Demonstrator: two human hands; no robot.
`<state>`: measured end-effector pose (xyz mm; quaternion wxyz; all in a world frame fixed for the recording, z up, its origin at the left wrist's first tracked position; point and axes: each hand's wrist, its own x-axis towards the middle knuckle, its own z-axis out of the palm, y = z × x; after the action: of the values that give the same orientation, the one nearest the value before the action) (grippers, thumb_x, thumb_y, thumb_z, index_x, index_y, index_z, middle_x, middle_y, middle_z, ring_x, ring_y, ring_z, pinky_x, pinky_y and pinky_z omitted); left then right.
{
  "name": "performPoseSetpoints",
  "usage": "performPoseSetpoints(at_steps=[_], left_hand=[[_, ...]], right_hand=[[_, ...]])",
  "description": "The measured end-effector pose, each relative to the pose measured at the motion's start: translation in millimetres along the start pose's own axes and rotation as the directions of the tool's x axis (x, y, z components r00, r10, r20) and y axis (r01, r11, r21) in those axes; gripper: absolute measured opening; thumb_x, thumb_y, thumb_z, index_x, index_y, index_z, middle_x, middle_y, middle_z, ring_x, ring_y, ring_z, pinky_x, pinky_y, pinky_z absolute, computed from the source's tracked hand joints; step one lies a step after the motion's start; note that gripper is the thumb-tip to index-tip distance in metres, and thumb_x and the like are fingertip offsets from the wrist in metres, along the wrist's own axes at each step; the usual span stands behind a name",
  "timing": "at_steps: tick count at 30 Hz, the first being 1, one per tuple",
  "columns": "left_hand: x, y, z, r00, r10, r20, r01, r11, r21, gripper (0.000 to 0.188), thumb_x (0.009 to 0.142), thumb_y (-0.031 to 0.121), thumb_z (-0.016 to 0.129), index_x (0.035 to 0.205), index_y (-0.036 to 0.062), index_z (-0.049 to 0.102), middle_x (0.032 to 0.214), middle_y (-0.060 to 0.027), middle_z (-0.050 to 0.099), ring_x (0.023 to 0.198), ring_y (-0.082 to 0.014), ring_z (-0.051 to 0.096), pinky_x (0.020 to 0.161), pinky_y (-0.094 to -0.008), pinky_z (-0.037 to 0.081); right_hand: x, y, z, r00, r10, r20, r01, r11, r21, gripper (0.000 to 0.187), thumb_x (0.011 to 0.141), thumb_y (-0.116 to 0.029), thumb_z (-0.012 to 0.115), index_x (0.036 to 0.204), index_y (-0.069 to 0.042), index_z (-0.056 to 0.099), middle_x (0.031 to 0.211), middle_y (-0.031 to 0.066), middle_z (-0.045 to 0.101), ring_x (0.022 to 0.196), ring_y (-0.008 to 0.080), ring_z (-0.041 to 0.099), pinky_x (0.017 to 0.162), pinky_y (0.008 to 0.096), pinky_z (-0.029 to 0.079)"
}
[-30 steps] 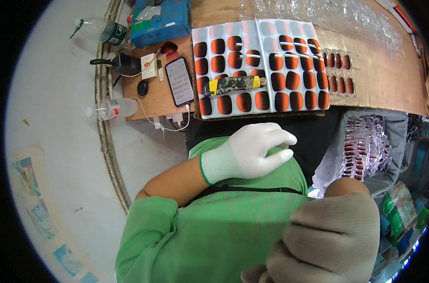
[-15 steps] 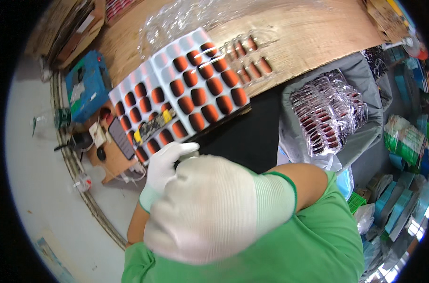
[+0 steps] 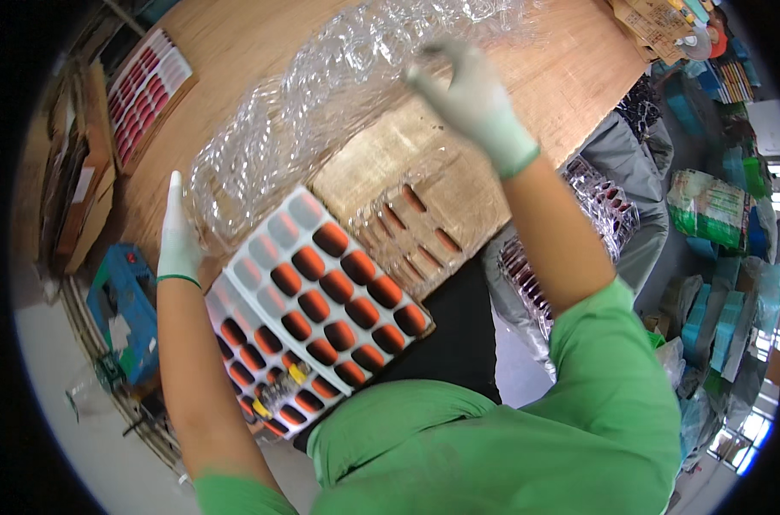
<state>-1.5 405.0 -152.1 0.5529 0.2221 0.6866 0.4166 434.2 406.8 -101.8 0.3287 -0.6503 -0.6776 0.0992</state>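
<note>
On my feed the clear plastic trays [image 3: 338, 64] lie on the table [image 3: 227, 51] between my 2 hands, the heap's long axis slanting outward from just beside the left hand [image 3: 180, 240] toward the right hand [image 3: 463, 94]. The left's fingers look straight, its grip unclear to me; the right's, blurred, are parted, with nothing visibly held.

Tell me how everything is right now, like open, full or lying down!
Left hand: gloved, open, fingers straight
Right hand: gloved, open, thumb apart, blurred
Sheet: some spots orange-and-black, some pale
Yellow-and-black tool: lying on the sheet
Clear tray: lying on cardboard, dark-red pieces inside
Clear plastic heap: piled on the table
Grey bag: open, shiny packs inside
</note>
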Motion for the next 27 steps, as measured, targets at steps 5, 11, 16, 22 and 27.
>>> performPoseSetpoints(at_steps=[5, 11, 16, 22, 27], left_hand=[[43.6, -18.5, 43.8, 0.999, 0.016, 0.042, -0.020, 0.995, 0.100, 0.107, 0.081, 0.054, 0.079, 0.154, -0.0058, 0.028, 0.147, -0.0229, 0.049, 0.131, -0.0316, 0.053, 0.110, -0.0452, 0.043], [12.2, -5.9, 69.0, 0.993, 0.083, -0.078, -0.065, 0.974, 0.216, 0.115, 0.072, 0.034, 0.085, 0.154, -0.0076, 0.018, 0.146, -0.0254, 0.046, 0.135, -0.0326, 0.048, 0.113, -0.0441, 0.038], [21.7, -7.8, 66.4, 0.996, 0.036, -0.083, -0.020, 0.981, 0.193, 0.095, 0.073, 0.035, 0.079, 0.147, -0.0049, 0.035, 0.141, -0.0222, 0.049, 0.128, -0.0317, 0.051, 0.109, -0.0432, 0.039], [24.7, -13.1, 49.7, 0.988, 0.141, -0.068, -0.130, 0.981, 0.142, 0.052, 0.079, 0.034, 0.073, 0.115, -0.0025, 0.067, 0.108, -0.0118, 0.066, 0.102, -0.0217, 0.061, 0.090, -0.0360, 0.046], [39.9, -18.5, -4.8, 0.992, 0.121, -0.026, -0.120, 0.993, 0.017, 0.035, 0.082, 0.032, 0.069, 0.096, 0.0008, 0.074, 0.092, -0.0065, 0.067, 0.086, -0.0175, 0.060, 0.079, -0.0330, 0.046]], right_hand=[[155.7, 110.0, -28.7, 0.993, 0.033, 0.110, 0.003, 0.951, -0.308, 0.064, 0.090, -0.065, 0.058, 0.137, -0.023, 0.066, 0.151, 0.0257, 0.048, 0.142, 0.0453, 0.041, 0.119, 0.0439, 0.033], [208.1, 155.9, -1.0, 0.910, 0.226, 0.347, -0.142, 0.957, -0.253, 0.077, 0.087, -0.069, 0.060, 0.142, -0.015, 0.061, 0.149, 0.0190, 0.055, 0.141, 0.0326, 0.047, 0.120, 0.0388, 0.030], [208.1, 183.3, 13.0, 0.872, 0.408, 0.269, -0.268, 0.860, -0.435, 0.089, 0.078, -0.070, 0.069, 0.143, -0.009, 0.060, 0.153, 0.0187, 0.051, 0.145, 0.0311, 0.044, 0.121, 0.0391, 0.031], [187.4, 159.8, 25.7, 0.834, 0.476, 0.278, -0.390, 0.866, -0.313, 0.084, 0.077, -0.059, 0.073, 0.136, 0.000, 0.063, 0.138, 0.0239, 0.062, 0.126, 0.0345, 0.061, 0.107, 0.0423, 0.048], [173.0, 120.4, 40.3, 0.829, 0.454, 0.327, -0.375, 0.884, -0.278, 0.092, 0.070, -0.065, 0.075, 0.132, 0.002, 0.065, 0.142, 0.0255, 0.058, 0.133, 0.0374, 0.056, 0.110, 0.0416, 0.045]])
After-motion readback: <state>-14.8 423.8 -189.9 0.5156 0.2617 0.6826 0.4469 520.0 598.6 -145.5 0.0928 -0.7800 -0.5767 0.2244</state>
